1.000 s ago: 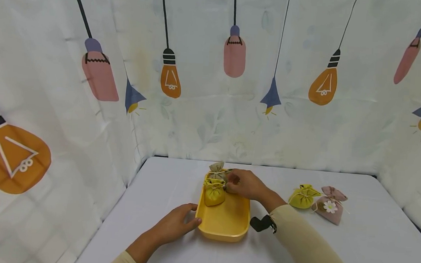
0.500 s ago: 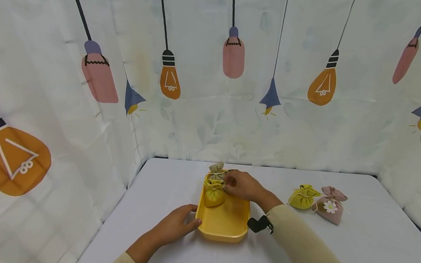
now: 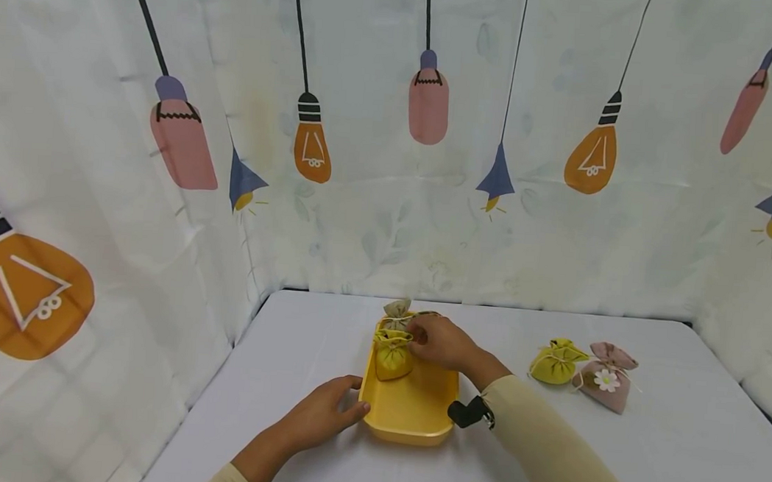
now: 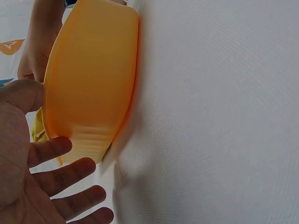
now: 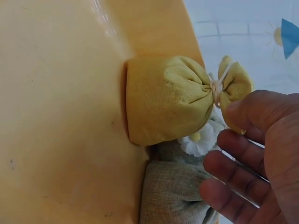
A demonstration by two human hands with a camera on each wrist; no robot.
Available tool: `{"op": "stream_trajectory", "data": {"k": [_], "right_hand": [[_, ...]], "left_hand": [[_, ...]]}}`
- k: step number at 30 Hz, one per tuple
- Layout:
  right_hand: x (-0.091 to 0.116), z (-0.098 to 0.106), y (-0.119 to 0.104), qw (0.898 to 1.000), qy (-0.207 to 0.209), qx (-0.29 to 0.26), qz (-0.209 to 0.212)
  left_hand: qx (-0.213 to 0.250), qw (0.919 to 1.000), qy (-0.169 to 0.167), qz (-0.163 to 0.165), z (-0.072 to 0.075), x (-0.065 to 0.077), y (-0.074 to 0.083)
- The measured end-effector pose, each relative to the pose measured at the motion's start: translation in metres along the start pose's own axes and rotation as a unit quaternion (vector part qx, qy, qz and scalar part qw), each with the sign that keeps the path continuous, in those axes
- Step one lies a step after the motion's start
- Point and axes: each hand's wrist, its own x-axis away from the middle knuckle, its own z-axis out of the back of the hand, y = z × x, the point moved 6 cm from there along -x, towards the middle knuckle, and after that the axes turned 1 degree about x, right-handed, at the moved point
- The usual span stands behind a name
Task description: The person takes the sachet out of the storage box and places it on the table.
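A yellow tray lies on the white table. At its far end stands a yellow drawstring pouch, with a tan burlap pouch behind it. In the right wrist view the yellow pouch lies beside the tan pouch, which bears a white flower. My right hand hovers at these two pouches with relaxed fingers; the thumb sits by the yellow pouch's tied top, gripping nothing that I can see. My left hand rests with straight fingers against the tray's near left corner.
To the right of the tray, a yellow-green pouch and a pink pouch with a white flower lie side by side on the table. A printed curtain with lamp drawings closes in the back and both sides.
My right hand has crept slightly left and farther in toward the two pouches. The left hand, the tray and the pouches on the right have stayed put.
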Motion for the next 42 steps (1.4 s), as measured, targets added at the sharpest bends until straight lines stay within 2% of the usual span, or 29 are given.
{"op": "stream_trajectory", "data": {"k": [9, 20, 32, 42], "right_hand": [[-0.001, -0.001, -0.006, 1.000, -0.008, 0.010, -0.001], [0.003, 0.006, -0.007, 1.000, 0.021, -0.009, -0.002], [0.016, 0.023, -0.006, 0.998, 0.053, -0.022, -0.015], [0.027, 0.040, -0.003, 0.995, 0.090, -0.048, -0.013]], "left_hand": [[-0.001, 1.0000, 0.004, -0.009, -0.001, 0.000, -0.001], [0.005, 1.0000, 0.000, -0.005, -0.001, 0.001, 0.002], [0.005, 0.9998, 0.006, -0.016, 0.000, 0.002, 0.003], [0.000, 0.9999, 0.007, -0.013, 0.000, 0.001, 0.001]]}}
